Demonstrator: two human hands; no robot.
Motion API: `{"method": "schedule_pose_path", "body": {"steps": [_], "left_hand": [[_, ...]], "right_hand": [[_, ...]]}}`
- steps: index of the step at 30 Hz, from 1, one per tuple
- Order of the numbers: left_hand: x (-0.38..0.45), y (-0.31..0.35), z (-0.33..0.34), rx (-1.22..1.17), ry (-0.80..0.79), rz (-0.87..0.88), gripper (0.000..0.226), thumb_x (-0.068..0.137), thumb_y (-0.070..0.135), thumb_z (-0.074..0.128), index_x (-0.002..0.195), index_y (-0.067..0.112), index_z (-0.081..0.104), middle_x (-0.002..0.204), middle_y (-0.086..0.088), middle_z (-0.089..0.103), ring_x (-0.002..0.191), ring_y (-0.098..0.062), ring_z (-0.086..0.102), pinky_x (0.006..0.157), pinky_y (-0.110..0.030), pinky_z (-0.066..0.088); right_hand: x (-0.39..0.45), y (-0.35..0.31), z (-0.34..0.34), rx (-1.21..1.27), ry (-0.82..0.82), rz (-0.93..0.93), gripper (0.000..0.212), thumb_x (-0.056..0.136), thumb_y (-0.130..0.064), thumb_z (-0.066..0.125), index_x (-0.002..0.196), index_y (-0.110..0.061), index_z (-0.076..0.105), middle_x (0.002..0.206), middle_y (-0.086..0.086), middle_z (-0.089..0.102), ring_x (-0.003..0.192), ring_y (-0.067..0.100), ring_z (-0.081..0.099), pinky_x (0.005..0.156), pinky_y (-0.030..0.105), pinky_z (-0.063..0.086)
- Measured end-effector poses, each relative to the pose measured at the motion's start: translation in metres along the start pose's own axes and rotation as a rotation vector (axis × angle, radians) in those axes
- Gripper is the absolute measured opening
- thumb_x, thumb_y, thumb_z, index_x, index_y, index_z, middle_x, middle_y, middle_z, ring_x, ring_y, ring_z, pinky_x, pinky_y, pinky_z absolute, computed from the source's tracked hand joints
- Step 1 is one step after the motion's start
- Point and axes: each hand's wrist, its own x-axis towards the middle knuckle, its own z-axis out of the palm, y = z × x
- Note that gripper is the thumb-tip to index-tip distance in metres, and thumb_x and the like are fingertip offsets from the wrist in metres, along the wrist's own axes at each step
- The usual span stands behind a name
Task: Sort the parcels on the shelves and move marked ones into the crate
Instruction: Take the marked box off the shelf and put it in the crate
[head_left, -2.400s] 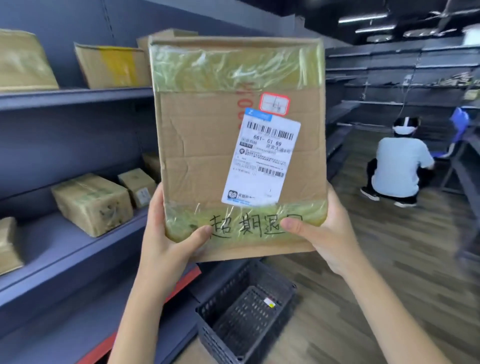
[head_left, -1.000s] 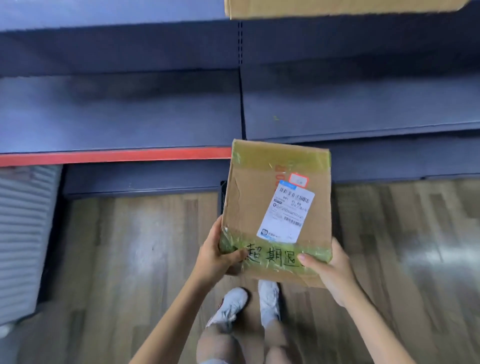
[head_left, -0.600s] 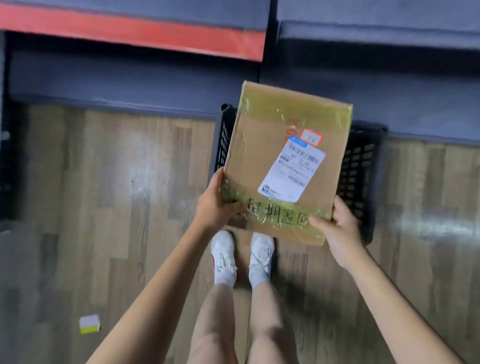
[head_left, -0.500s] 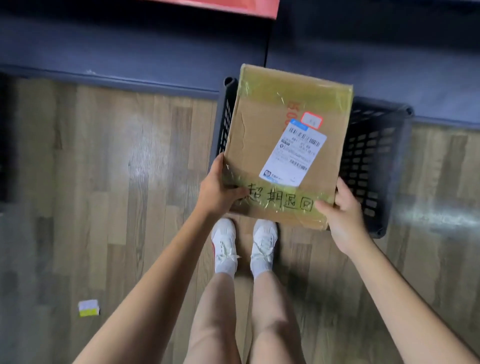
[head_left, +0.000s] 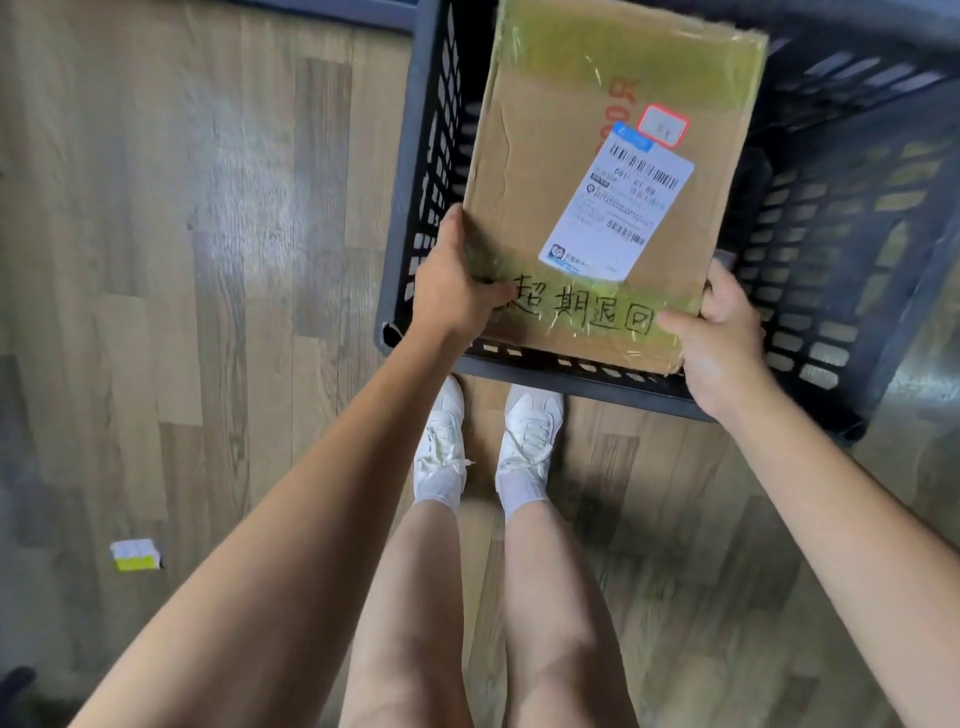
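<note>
The flat brown cardboard parcel with handwritten marking (head_left: 561, 171) now hangs inside the black slatted plastic crate (head_left: 852, 249), lower than half a second ago. The left hand (head_left: 457, 291) and right hand (head_left: 722, 338) pinch its near corners, so release looks imminent.

A flat taped cardboard parcel (head_left: 571, 171), handwriting-marked, sits tilted over the black slatted crate (head_left: 841, 249).

Glossy wood-plank floor (head_left: 208, 260)

Wooden floor (head_left: 208, 260) carries black crate (head_left: 841, 270) and small yellow-white scrap (head_left: 135, 555).
</note>
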Motion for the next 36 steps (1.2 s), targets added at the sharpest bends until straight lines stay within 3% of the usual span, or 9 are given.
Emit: {"method": "schedule_pose_path", "body": {"steps": [10, 13, 17, 21, 23, 25, 28, 30, 36], "left_hand": [[0.032, -0.025, 0.013, 0.049, 0.027, -0.039, 0.076, 0.077, 0.003, 0.065, 0.142, 0.015, 0.027, 0.111, 0.004, 0.05, 0.099, -0.013, 0.047, 0.063, 0.004, 0.033], [0.035, -0.026, 0.007, 0.07, 0.033, -0.035, 0.055, 0.083, 0.007, 0.055, 0.134, 0.021, 0.04, 0.099, 0.01, 0.053, 0.091, -0.013, 0.052, 0.057, -0.005, 0.039], [0.031, -0.025, 0.005, 0.088, -0.009, -0.017, 0.052, 0.086, 0.013, 0.054, 0.135, 0.021, 0.04, 0.115, 0.0, 0.057, 0.101, -0.016, 0.055, 0.071, -0.017, 0.038], [0.026, -0.025, 0.002, 0.076, -0.098, -0.023, 0.056, 0.086, 0.004, 0.054, 0.138, 0.015, 0.037, 0.133, -0.006, 0.051, 0.09, -0.01, 0.05, 0.053, -0.003, 0.041], [0.027, -0.024, 0.0, 0.093, -0.078, 0.003, 0.052, 0.085, 0.006, 0.055, 0.135, 0.015, 0.042, 0.132, -0.006, 0.052, 0.093, -0.012, 0.052, 0.061, -0.009, 0.041], [0.028, -0.023, -0.001, 0.109, -0.058, 0.022, 0.049, 0.085, 0.007, 0.056, 0.133, 0.015, 0.045, 0.131, -0.006, 0.054, 0.103, -0.015, 0.055, 0.075, -0.017, 0.04], [0.027, -0.018, -0.001, 0.105, -0.074, 0.012, 0.046, 0.086, 0.008, 0.055, 0.13, 0.016, 0.047, 0.13, -0.005, 0.054, 0.093, -0.012, 0.054, 0.068, -0.021, 0.043], [0.025, -0.013, -0.001, 0.105, -0.103, 0.001, 0.043, 0.087, 0.009, 0.055, 0.129, 0.016, 0.048, 0.128, -0.004, 0.055, 0.089, -0.012, 0.055, 0.069, -0.022, 0.045], [0.009, 0.011, -0.015, 0.104, -0.166, 0.006, 0.037, 0.088, 0.007, 0.051, 0.125, 0.011, 0.049, 0.116, -0.002, 0.059, 0.091, -0.014, 0.058, 0.055, -0.004, 0.042]], "right_hand": [[0.045, 0.023, 0.019, -0.043, -0.023, 0.052, 0.055, 0.079, 0.018, 0.048, 0.122, -0.017, 0.051, 0.117, 0.006, 0.062, 0.108, 0.021, 0.06, 0.09, 0.045, 0.051], [0.051, 0.023, 0.024, -0.046, -0.068, 0.122, 0.057, 0.081, 0.018, 0.046, 0.127, -0.016, 0.049, 0.117, 0.002, 0.061, 0.101, 0.016, 0.061, 0.081, 0.041, 0.054], [0.05, 0.022, 0.034, -0.073, -0.138, 0.231, 0.061, 0.085, 0.014, 0.045, 0.135, -0.022, 0.042, 0.13, -0.005, 0.053, 0.102, 0.013, 0.058, 0.067, 0.022, 0.046], [0.058, 0.021, 0.04, -0.037, -0.094, 0.277, 0.074, 0.084, 0.017, 0.043, 0.146, -0.015, 0.021, 0.148, 0.001, 0.036, 0.129, 0.019, 0.042, 0.098, 0.033, 0.043], [0.061, 0.022, 0.044, -0.041, -0.083, 0.286, 0.078, 0.082, 0.018, 0.043, 0.148, -0.015, 0.016, 0.151, 0.004, 0.031, 0.134, 0.02, 0.036, 0.107, 0.038, 0.036], [0.063, 0.022, 0.049, -0.06, -0.061, 0.281, 0.078, 0.081, 0.016, 0.044, 0.147, -0.015, 0.017, 0.151, 0.005, 0.032, 0.134, 0.021, 0.037, 0.107, 0.04, 0.036], [0.061, 0.024, 0.051, -0.089, -0.039, 0.255, 0.07, 0.082, 0.011, 0.049, 0.143, -0.012, 0.025, 0.147, 0.004, 0.038, 0.128, 0.021, 0.043, 0.106, 0.041, 0.037], [0.057, 0.024, 0.05, -0.103, -0.017, 0.246, 0.075, 0.085, 0.001, 0.053, 0.147, -0.016, 0.015, 0.149, 0.002, 0.035, 0.131, 0.019, 0.039, 0.109, 0.041, 0.033], [0.021, -0.001, 0.049, -0.245, 0.094, 0.049, 0.068, 0.088, -0.017, 0.056, 0.145, -0.02, 0.021, 0.146, 0.004, 0.037, 0.127, 0.02, 0.042, 0.106, 0.037, 0.034]]}}
